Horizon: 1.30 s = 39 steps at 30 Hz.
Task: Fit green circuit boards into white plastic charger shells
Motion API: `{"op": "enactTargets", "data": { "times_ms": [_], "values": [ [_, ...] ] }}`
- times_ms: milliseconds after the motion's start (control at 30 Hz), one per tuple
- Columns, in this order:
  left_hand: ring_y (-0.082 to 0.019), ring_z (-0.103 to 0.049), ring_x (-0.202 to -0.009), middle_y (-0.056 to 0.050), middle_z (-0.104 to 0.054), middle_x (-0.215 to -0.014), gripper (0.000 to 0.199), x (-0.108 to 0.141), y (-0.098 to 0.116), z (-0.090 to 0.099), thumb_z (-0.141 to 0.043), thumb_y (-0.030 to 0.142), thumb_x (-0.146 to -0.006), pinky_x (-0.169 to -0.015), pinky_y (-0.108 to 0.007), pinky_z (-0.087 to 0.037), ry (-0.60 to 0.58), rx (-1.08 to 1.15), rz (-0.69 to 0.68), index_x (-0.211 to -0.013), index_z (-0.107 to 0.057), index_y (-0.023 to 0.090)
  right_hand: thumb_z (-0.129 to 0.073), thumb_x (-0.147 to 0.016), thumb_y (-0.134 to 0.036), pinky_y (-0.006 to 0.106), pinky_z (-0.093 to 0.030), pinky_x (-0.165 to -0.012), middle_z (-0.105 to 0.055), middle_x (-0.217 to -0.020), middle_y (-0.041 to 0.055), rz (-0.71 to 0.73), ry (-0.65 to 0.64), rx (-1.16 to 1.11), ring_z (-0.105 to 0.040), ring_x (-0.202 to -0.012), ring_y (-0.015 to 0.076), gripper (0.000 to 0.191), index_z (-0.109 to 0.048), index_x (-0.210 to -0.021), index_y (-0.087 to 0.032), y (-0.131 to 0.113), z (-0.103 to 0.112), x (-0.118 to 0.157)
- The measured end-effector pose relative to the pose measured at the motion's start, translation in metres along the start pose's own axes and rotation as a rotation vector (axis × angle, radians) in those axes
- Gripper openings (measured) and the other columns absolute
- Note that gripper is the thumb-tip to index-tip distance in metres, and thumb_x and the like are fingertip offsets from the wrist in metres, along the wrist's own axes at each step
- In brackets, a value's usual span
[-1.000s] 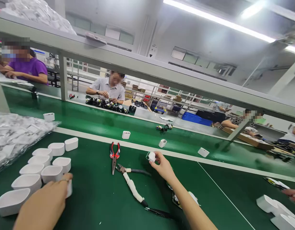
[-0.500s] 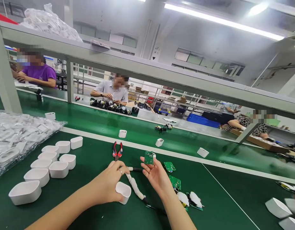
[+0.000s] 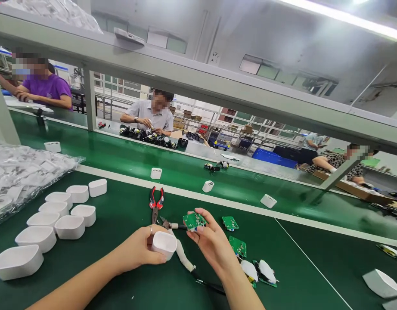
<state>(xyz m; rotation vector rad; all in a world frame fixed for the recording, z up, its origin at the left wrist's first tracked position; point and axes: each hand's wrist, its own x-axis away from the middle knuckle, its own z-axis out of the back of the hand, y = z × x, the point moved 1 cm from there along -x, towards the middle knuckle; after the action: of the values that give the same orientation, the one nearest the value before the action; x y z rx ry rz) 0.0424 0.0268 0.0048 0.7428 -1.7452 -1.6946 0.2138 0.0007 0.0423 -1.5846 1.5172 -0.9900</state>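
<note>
My left hand (image 3: 143,247) grips a white plastic housing (image 3: 165,243), its open side facing up toward me. To the right, my right hand (image 3: 209,234) pinches a green circuit board (image 3: 194,221) between thumb and fingers, tilted and a little above the housing. The two parts are apart. Red-handled pliers (image 3: 156,202) lie just beyond my left hand. Between the hands, a tool with a wrapped white handle (image 3: 184,256) and a dark cable rests on the mat. More circuit boards (image 3: 237,246) lie right of my right wrist, near two boards with white-covered parts (image 3: 266,272).
Rows of white housings (image 3: 35,237) stand at left beside a clear plastic bag of white parts (image 3: 24,172). Across the green belt (image 3: 179,165) are several scattered housings. A shelf beam (image 3: 185,71) crosses overhead. Co-workers sit opposite; one (image 3: 150,114) handles small parts.
The housing in my left hand has been raised and turned so its opening shows more. My right hand has tilted the circuit board flatter and lower. The camera view has shifted slightly.
</note>
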Motion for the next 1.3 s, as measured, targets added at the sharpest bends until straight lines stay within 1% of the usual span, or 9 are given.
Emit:
{"op": "enactTargets", "data": {
  "times_ms": [100,200,367,500,633,767,900,1133,1300],
  "values": [
    [-0.011,-0.046,-0.062,0.0,-0.053,-0.074,0.049,-0.003,0.001,0.007,-0.069,0.021,-0.047,-0.049,-0.019,-0.031,0.03,0.358,0.04,-0.09,-0.048,0.015,-0.067,-0.056,-0.018,0.024,-0.043,-0.067,-0.055,-0.084,-0.0031,0.025,-0.053,0.061,-0.053,-0.07,0.0095,0.032,-0.055,-0.085,-0.024,0.0,-0.008,0.005],
    [-0.009,-0.046,-0.065,-0.002,-0.053,-0.078,0.045,-0.003,0.004,0.012,-0.071,0.027,-0.049,-0.053,-0.019,-0.032,0.064,0.583,0.035,-0.087,-0.05,0.014,-0.066,-0.059,-0.028,0.022,-0.043,-0.059,-0.054,-0.084,-0.0016,0.084,-0.054,0.155,-0.053,-0.068,0.0106,0.025,-0.055,-0.081,-0.023,0.0,-0.011,0.007],
    [-0.016,-0.052,-0.079,-0.004,-0.054,-0.091,0.049,-0.001,0.001,0.012,-0.071,0.023,-0.052,-0.068,-0.029,-0.037,0.04,0.8,0.079,-0.095,-0.048,0.019,-0.064,-0.06,-0.04,0.016,-0.038,-0.044,-0.055,-0.063,-0.0022,0.138,0.106,0.248,-0.049,-0.05,0.0063,0.026,-0.051,-0.06,-0.017,0.003,-0.009,0.005],
    [-0.016,-0.054,-0.079,-0.005,-0.057,-0.09,0.049,-0.001,-0.002,0.012,-0.071,0.018,-0.053,-0.068,-0.026,-0.038,0.037,0.893,0.09,-0.096,-0.049,0.018,-0.058,-0.062,-0.048,0.015,-0.022,-0.027,-0.046,-0.044,-0.0072,0.04,0.23,0.209,-0.036,-0.028,0.004,0.03,-0.052,-0.073,-0.02,0.008,-0.009,0.005],
    [-0.014,-0.055,-0.076,-0.004,-0.059,-0.085,0.047,-0.001,-0.001,0.012,-0.07,0.016,-0.055,-0.064,-0.024,-0.04,0.043,0.919,0.1,-0.097,-0.049,0.017,-0.064,-0.053,-0.048,0.017,-0.029,-0.032,-0.053,-0.056,-0.003,-0.01,0.156,0.15,-0.041,-0.035,0.0041,0.04,-0.056,-0.076,-0.017,0.004,-0.013,0.006],
    [-0.01,-0.055,-0.066,-0.003,-0.059,-0.082,0.044,-0.001,0.001,0.012,-0.072,0.018,-0.054,-0.056,-0.02,-0.041,0.053,0.912,0.103,-0.094,-0.052,0.016,-0.071,-0.051,-0.024,0.016,-0.037,-0.043,-0.055,-0.081,-0.001,0.039,0.024,0.193,-0.045,-0.049,0.0036,0.046,-0.053,-0.093,-0.021,0.001,-0.017,0.008],
    [-0.008,-0.053,-0.059,-0.001,-0.059,-0.073,0.039,-0.002,0.001,0.012,-0.072,0.024,-0.056,-0.052,-0.017,-0.04,0.069,0.886,0.097,-0.09,-0.055,0.016,-0.064,-0.056,-0.02,0.019,-0.043,-0.053,-0.054,-0.089,-0.0004,0.208,0.05,0.43,-0.052,-0.062,0.0082,0.044,-0.046,-0.096,-0.025,0.005,-0.019,0.013],
    [-0.008,-0.051,-0.06,-0.002,-0.057,-0.073,0.037,-0.002,0.0,0.01,-0.07,0.026,-0.058,-0.051,-0.017,-0.037,0.035,0.859,0.084,-0.09,-0.055,0.014,-0.057,-0.062,-0.019,0.025,-0.046,-0.059,-0.059,-0.078,0.0022,0.707,0.021,1.272,-0.055,-0.063,0.0137,0.034,-0.047,-0.095,-0.022,0.008,-0.025,0.025],
    [-0.009,-0.05,-0.063,-0.001,-0.055,-0.076,0.039,-0.001,-0.001,0.01,-0.07,0.026,-0.057,-0.054,-0.019,-0.034,0.034,0.848,0.083,-0.091,-0.054,0.016,-0.051,-0.067,-0.018,0.028,-0.047,-0.061,-0.06,-0.082,0.004,0.92,-0.03,1.502,-0.057,-0.07,0.0164,0.034,-0.042,-0.099,-0.021,0.011,-0.028,0.025]
  ]
}}
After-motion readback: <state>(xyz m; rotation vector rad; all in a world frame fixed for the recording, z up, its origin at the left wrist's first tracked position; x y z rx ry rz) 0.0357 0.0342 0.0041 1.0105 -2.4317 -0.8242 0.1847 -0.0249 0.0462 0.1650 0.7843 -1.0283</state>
